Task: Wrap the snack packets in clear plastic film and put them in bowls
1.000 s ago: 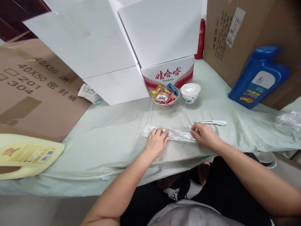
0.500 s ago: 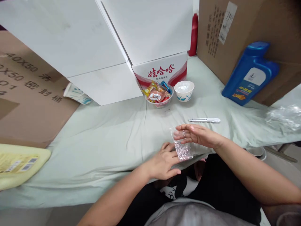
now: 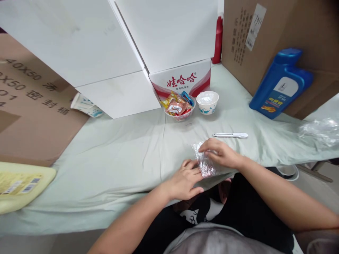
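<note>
A crinkled clear plastic wrapper [image 3: 205,167] lies on the cloth near the front edge of the table. My left hand [image 3: 185,181] rests palm down with its fingers spread, fingertips at the wrapper's left side and thumb pointing right. Over the wrapper's upper right part is my right hand [image 3: 221,154]. Its fingers are bent, with the fingertips on or just above the plastic, and I see no firm grip. Beyond the right hand lies a white utility knife [image 3: 230,135].
Behind stand a clear bowl [image 3: 178,117] of wrapped snacks and a paper cup [image 3: 207,103]. White boxes [image 3: 169,35] rise at the back. A blue bottle [image 3: 278,86] and crumpled plastic [image 3: 321,130] are on the right, a yellow bottle [image 3: 26,187] on the left.
My right hand has gone from straight fingers held over the wrapper to bent fingers lower on it. The wrapper looks shifted slightly. My left hand has hardly moved.
</note>
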Action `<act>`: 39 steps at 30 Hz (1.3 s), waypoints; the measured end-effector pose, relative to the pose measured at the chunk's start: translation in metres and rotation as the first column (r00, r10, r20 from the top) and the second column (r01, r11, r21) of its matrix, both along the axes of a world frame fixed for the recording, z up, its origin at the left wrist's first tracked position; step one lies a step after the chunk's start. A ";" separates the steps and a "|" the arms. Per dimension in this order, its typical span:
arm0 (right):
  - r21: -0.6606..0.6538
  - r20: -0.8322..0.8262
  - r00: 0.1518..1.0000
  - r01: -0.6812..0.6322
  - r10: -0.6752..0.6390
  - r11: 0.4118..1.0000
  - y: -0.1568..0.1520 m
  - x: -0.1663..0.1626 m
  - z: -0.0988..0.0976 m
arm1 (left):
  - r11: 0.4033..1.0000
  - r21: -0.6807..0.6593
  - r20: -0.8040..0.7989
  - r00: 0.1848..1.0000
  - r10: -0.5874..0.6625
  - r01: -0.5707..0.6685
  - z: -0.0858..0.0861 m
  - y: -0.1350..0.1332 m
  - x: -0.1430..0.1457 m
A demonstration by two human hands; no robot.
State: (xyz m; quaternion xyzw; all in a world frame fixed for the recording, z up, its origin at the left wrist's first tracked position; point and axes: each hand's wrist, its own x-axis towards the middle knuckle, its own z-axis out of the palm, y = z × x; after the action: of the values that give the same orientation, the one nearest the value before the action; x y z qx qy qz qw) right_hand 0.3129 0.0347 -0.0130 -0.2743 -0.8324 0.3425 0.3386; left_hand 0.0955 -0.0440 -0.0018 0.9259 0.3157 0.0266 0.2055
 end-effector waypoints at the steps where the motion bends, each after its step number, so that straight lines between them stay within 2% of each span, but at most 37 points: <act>1: 0.095 0.100 0.994 -0.047 0.037 0.994 -0.003 -0.001 0.000 | 1.000 0.009 0.010 1.000 0.005 -0.005 -0.001 0.000 -0.001; 3: 0.227 0.232 0.973 -0.077 0.023 0.971 -0.007 -0.005 -0.003 | 0.999 0.048 0.063 0.998 0.020 -0.023 -0.005 0.000 -0.003; 6: 0.301 0.300 0.954 -0.075 -0.019 0.951 -0.008 -0.010 -0.008 | 0.986 0.140 0.243 0.968 0.058 -0.095 -0.015 0.001 -0.006; 9: 0.314 0.326 0.944 -0.065 -0.044 0.947 -0.008 -0.012 -0.013 | 0.945 0.261 0.406 0.910 0.078 -0.198 -0.024 0.002 -0.007; 12: 0.288 0.334 0.942 -0.078 -0.024 0.954 -0.010 -0.011 -0.011 | 0.898 0.365 0.471 0.880 0.052 -0.248 -0.026 0.002 -0.007; 14: 0.251 0.291 0.956 -0.106 0.029 0.962 -0.012 -0.009 -0.006 | 0.883 0.383 0.496 0.867 0.052 -0.272 -0.024 0.002 -0.006; 17: 0.196 0.133 0.986 -0.128 0.103 0.972 -0.016 -0.004 0.004 | 0.885 0.338 0.524 0.845 0.106 -0.320 -0.021 0.003 -0.006; 20: 0.231 0.069 0.989 -0.146 0.133 0.962 -0.021 -0.004 0.006 | 0.902 0.265 0.539 0.828 0.153 -0.339 -0.021 0.004 -0.006; 25: 0.417 0.270 0.962 -0.159 0.044 0.895 -0.031 -0.017 -0.011 | 0.932 0.171 0.569 0.804 0.171 -0.319 -0.014 0.007 -0.013; 28: 0.486 0.348 0.937 -0.208 0.030 0.849 -0.036 -0.022 -0.014 | 0.903 0.180 0.625 0.754 0.202 -0.391 -0.002 0.009 -0.022; 29: 0.497 0.369 0.929 -0.223 0.028 0.839 -0.039 -0.022 -0.013 | 0.898 0.198 0.627 0.755 0.192 -0.393 0.001 0.010 -0.025; 31: 0.494 0.405 0.914 -0.250 0.035 0.832 -0.044 -0.023 -0.009 | 0.920 0.225 0.569 0.810 0.142 -0.320 0.005 0.012 -0.028; 34: 0.430 0.422 0.899 -0.310 0.115 0.848 -0.049 -0.022 -0.003 | 0.970 0.176 0.429 0.900 0.076 -0.166 0.002 0.015 -0.028; 36: 0.344 0.372 0.913 -0.304 0.168 0.888 -0.049 -0.021 0.001 | 0.987 0.114 0.411 0.910 0.058 -0.114 -0.001 0.016 -0.029; 38: 0.239 0.284 0.948 -0.216 0.145 0.947 -0.044 -0.022 0.001 | 0.995 0.066 0.433 0.900 0.042 -0.078 -0.003 0.016 -0.030; 39: 0.191 0.250 0.964 -0.141 0.091 0.971 -0.041 -0.023 0.001 | 0.995 0.054 0.438 0.898 0.053 -0.085 -0.003 0.016 -0.030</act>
State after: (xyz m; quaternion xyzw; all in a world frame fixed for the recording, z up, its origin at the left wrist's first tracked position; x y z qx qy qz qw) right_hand 0.2901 -0.0060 -0.0120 -0.2274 -0.9128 0.2380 0.2418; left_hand 0.0656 -0.0277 -0.0049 0.8916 0.2931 0.2515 0.2365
